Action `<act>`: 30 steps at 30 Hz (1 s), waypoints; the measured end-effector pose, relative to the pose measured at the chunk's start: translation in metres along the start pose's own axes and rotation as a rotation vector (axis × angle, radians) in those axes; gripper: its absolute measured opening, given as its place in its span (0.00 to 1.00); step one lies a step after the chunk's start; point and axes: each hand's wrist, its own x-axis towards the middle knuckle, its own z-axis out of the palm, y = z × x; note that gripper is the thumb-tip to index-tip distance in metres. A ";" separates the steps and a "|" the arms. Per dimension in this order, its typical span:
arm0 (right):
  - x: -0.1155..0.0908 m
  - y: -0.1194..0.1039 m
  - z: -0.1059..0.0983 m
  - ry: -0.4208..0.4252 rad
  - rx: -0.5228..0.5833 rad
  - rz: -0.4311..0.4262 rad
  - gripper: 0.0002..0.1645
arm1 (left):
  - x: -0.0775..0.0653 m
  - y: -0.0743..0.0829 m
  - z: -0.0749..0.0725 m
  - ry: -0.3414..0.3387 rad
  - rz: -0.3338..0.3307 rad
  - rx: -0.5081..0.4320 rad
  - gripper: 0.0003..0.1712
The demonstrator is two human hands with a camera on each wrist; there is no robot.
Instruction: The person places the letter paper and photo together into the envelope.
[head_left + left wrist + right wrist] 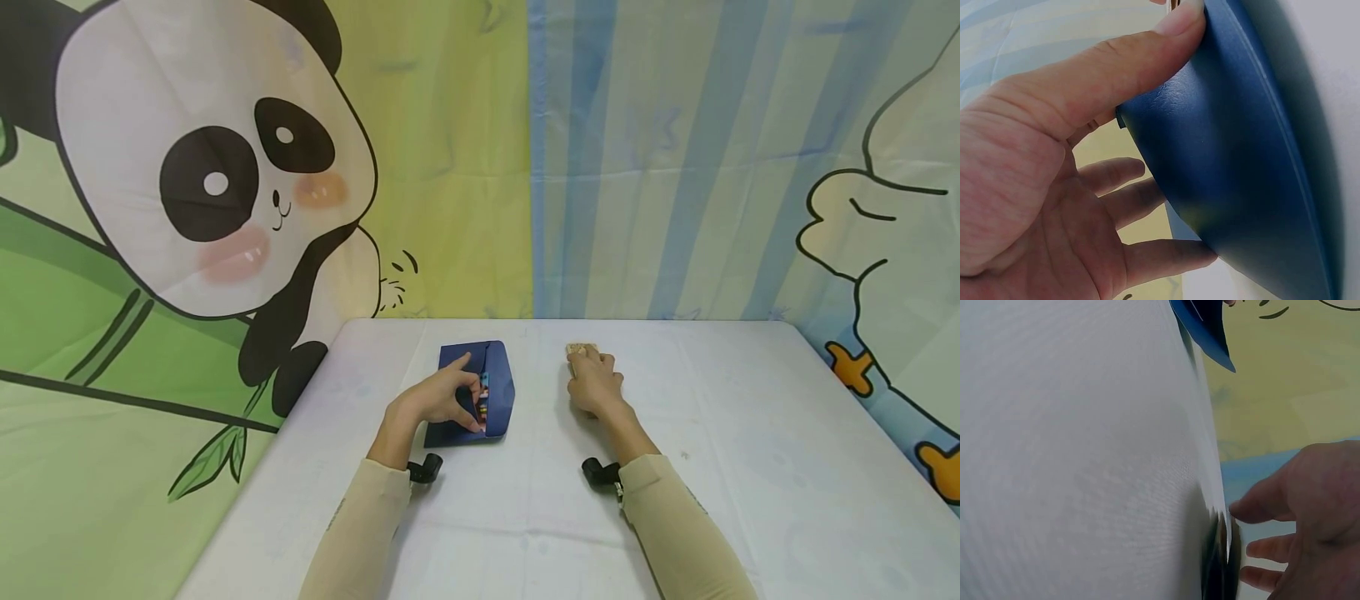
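My left hand (pixel 450 393) grips a dark blue envelope-shaped pouch (pixel 504 392) at its mouth. Thumb and index finger spread along the edge, where small multicoloured contents (pixel 483 400) show. In the left wrist view the thumb presses on the blue panel (pixel 1222 137), with the other fingers by its far edge. My right hand (pixel 596 385) reaches over a small, flat tan patterned piece (pixel 577 347) on the table. In the right wrist view, thin layered pieces (pixel 1222 562) lie close to the thumb tip, and the other fingertips hover just above; any contact is unclear.
Both hands work over a white-covered table (pixel 712 417). A printed cloth with a panda (pixel 217 183) hangs behind and to the left; striped blue fabric (pixel 660 167) continues right. Each wrist carries a small black camera mount (pixel 426 468).
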 end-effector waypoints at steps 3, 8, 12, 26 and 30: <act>-0.001 -0.001 -0.001 -0.002 0.005 -0.002 0.34 | 0.000 0.000 0.000 -0.001 0.003 0.004 0.23; 0.000 0.000 -0.001 -0.009 0.029 -0.003 0.35 | 0.000 0.000 0.000 -0.001 0.003 0.004 0.23; -0.001 0.000 -0.002 -0.012 0.035 -0.003 0.35 | 0.000 -0.001 0.000 -0.001 0.004 0.010 0.23; 0.003 -0.001 -0.003 0.021 0.058 -0.026 0.44 | 0.003 -0.002 0.002 0.004 0.005 0.021 0.23; 0.005 0.000 -0.002 0.015 0.097 -0.043 0.45 | 0.003 -0.002 0.002 0.005 0.004 0.028 0.23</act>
